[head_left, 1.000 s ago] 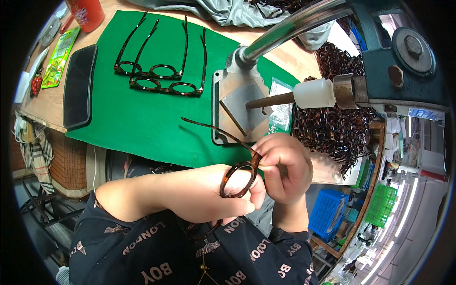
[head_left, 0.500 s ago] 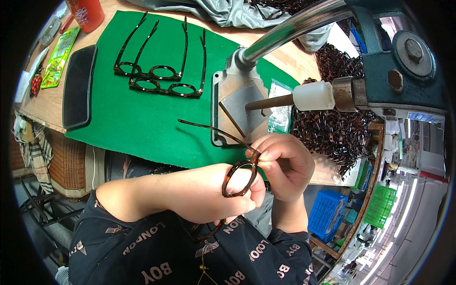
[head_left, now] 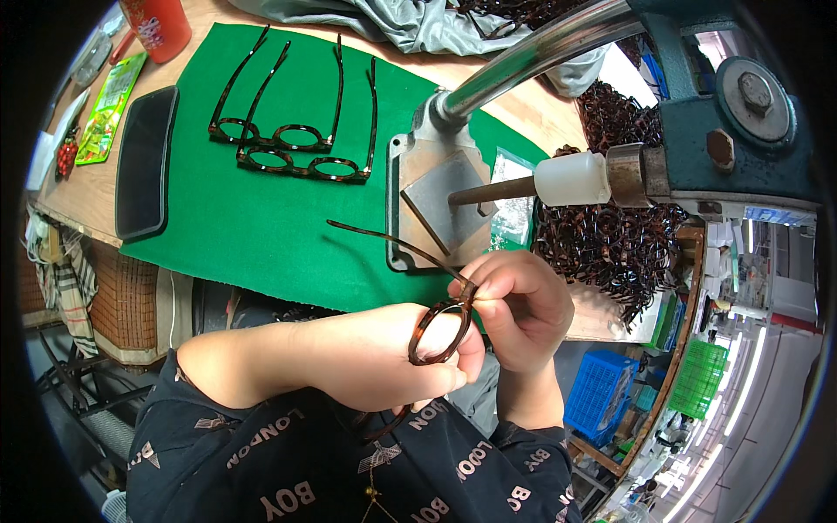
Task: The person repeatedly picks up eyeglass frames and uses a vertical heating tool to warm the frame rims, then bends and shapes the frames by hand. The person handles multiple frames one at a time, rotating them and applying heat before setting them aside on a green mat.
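Both of my hands meet on one tortoiseshell plastic spectacle frame (head_left: 440,327), held in the air just in front of the green felt mat (head_left: 261,235). My left hand (head_left: 384,357) wraps its fingers shut around the round lens rim from below. My right hand (head_left: 514,305) pinches the hinge corner, fingers closed on it, and one thin temple arm sticks out toward the mat. Two more dark frames (head_left: 292,144) lie on the mat with temples open, side by side and touching. One black rectangular case (head_left: 146,161) sits at the mat's left edge. On the wooden surface (head_left: 83,196), a heap of brown frames (head_left: 610,248) lies right of the grey metal press base (head_left: 436,205).
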`<state>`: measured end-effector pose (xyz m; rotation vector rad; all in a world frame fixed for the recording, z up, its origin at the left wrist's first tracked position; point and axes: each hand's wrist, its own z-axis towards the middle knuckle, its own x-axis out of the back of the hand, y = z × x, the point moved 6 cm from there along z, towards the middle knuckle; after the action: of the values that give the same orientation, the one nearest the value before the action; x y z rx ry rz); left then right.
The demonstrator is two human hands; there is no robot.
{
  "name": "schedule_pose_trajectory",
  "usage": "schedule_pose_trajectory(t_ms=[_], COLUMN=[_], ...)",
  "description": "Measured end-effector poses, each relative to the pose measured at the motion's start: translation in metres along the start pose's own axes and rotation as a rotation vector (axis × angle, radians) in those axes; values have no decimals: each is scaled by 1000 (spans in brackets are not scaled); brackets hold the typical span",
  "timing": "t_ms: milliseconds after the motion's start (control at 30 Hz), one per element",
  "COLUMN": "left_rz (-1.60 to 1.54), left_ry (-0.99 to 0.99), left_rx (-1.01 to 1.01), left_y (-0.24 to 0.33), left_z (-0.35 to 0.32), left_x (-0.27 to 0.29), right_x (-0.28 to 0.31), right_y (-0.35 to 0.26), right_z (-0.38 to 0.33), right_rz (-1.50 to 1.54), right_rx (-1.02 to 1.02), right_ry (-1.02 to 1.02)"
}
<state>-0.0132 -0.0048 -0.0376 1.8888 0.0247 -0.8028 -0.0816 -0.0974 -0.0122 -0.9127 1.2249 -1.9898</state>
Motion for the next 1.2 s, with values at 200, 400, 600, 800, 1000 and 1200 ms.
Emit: schedule_pose_trajectory(t_ms=[200, 400, 600, 800, 1000, 1200], left_rz=[-57, -59, -62, -43, 2, 2], left_ry=[-23, -43, -30, -62, -35, 70], left_rx=[28, 18, -3, -71, -177, -144], left_y=[-1, 0, -1, 9, 40, 81], left_z=[-1, 0, 1, 1, 12, 25], left_x=[-1, -1, -1, -4, 1, 11], right_x=[-1, 1, 0, -7, 18, 55], right_y=[-3, -1, 3, 19, -12, -31], right_z=[2, -1, -1, -6, 5, -1], right_rz=[-59, 40, 153, 701, 373, 139], right_rx=[36, -18, -69, -322, -97, 26], right_ry=[-20, 29, -1, 32, 179, 401])
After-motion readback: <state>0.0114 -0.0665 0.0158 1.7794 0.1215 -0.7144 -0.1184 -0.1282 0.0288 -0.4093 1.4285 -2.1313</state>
